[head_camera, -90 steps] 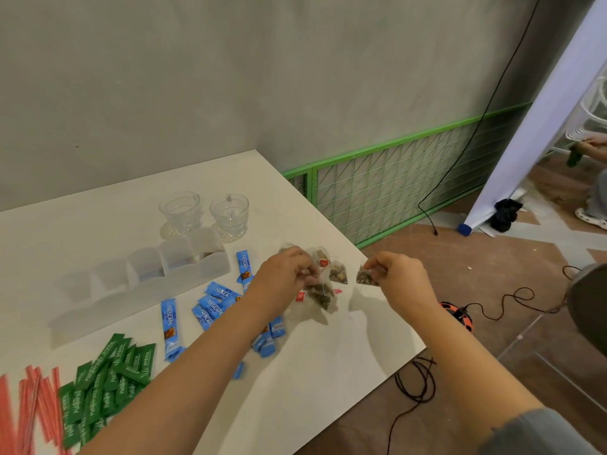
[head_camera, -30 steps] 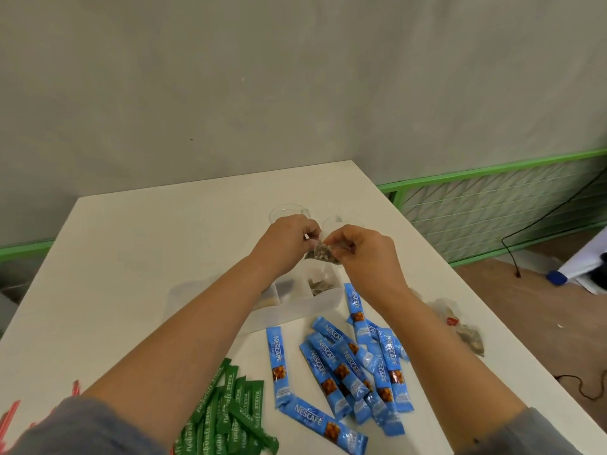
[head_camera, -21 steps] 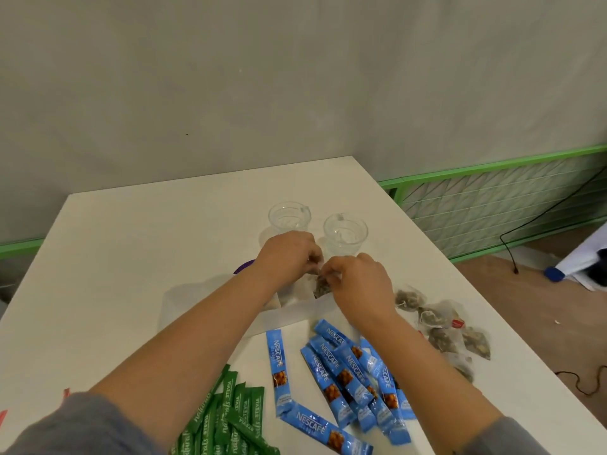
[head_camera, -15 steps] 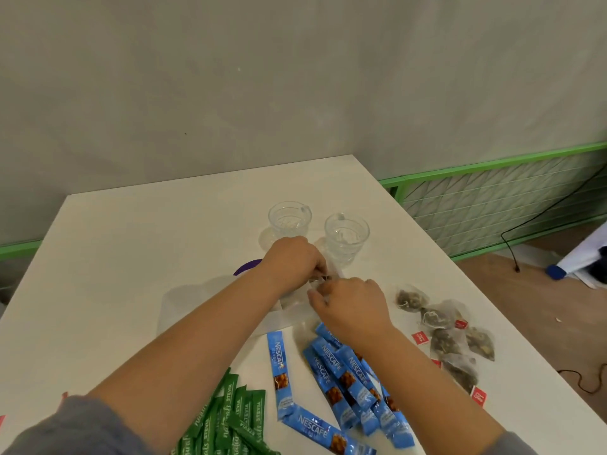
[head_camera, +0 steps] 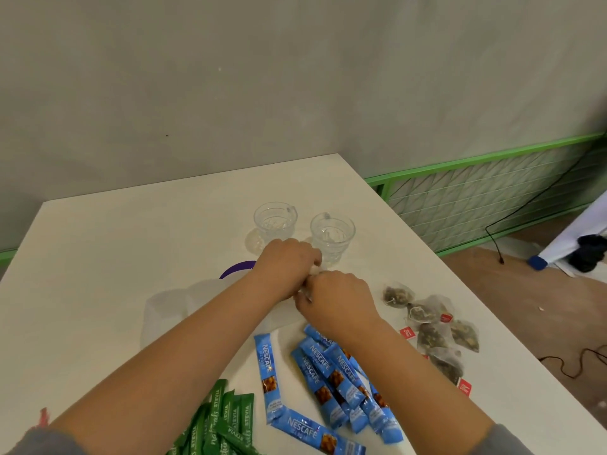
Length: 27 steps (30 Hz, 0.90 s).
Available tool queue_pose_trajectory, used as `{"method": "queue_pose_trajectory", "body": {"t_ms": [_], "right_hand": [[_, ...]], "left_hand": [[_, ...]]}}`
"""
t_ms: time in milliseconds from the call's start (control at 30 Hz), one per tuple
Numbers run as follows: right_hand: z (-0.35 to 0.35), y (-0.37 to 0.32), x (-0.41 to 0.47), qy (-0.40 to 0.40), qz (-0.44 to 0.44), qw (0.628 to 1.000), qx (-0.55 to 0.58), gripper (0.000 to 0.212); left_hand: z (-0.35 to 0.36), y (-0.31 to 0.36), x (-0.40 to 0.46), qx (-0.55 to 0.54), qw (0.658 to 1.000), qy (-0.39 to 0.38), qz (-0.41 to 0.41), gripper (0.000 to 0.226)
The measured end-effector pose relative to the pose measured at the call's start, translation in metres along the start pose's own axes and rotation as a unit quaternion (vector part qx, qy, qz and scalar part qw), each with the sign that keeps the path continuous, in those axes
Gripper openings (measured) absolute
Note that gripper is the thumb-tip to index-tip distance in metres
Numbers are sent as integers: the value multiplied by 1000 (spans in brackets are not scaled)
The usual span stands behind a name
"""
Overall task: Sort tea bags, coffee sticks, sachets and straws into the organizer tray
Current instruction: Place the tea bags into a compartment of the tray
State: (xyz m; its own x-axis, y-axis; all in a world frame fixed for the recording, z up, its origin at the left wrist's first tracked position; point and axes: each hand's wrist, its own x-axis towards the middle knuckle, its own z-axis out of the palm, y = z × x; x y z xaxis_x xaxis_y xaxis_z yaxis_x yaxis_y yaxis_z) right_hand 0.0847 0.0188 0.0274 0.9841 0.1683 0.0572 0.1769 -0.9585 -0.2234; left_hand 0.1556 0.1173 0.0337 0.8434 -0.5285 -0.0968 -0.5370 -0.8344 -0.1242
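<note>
Both hands, the left hand (head_camera: 285, 269) and the right hand (head_camera: 338, 298), are being held curled together over the organizer tray (head_camera: 170, 305), their contents hidden, while loose tea bags (head_camera: 427, 323) are being left near the bench (head_camera: 131, 231) edge, where a knock could be sending them off

Blue coffee sticks (head_camera: 331, 376): white "NESCAFE" along each wrapper, readable on several; smaller print under brand too small to read. Green sachets (head_camera: 226, 421): white "STEVIA" at top end, script "naturals" along length on one. Red tags (head_camera: 406, 332) on tea bag strings: white logo mark, not legible. No other readable text or numbers.
</note>
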Motion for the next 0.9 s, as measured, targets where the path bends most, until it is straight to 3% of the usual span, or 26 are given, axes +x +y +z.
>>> {"method": "queue_pose_trajectory", "body": {"t_ms": [100,267,467,567,900], "right_hand": [[-1,-1,-4,5,-5,1000,0,29],[3,-2,-6,-73,13,997,16,33],[-5,-4,5,-149,20,988,-24,22],[-7,-2,4,-123,14,992,-22,11],[-43,40,-25,19,32,996,84,32]], "left_hand": [[3,-2,-7,12,1000,-6,-5,36],[19,-8,-7,49,998,-39,33,50],[22,-4,-7,84,995,-33,38,34],[19,-1,-8,67,997,-29,28,31],[-16,23,-16,-180,977,112,-37,30]]}}
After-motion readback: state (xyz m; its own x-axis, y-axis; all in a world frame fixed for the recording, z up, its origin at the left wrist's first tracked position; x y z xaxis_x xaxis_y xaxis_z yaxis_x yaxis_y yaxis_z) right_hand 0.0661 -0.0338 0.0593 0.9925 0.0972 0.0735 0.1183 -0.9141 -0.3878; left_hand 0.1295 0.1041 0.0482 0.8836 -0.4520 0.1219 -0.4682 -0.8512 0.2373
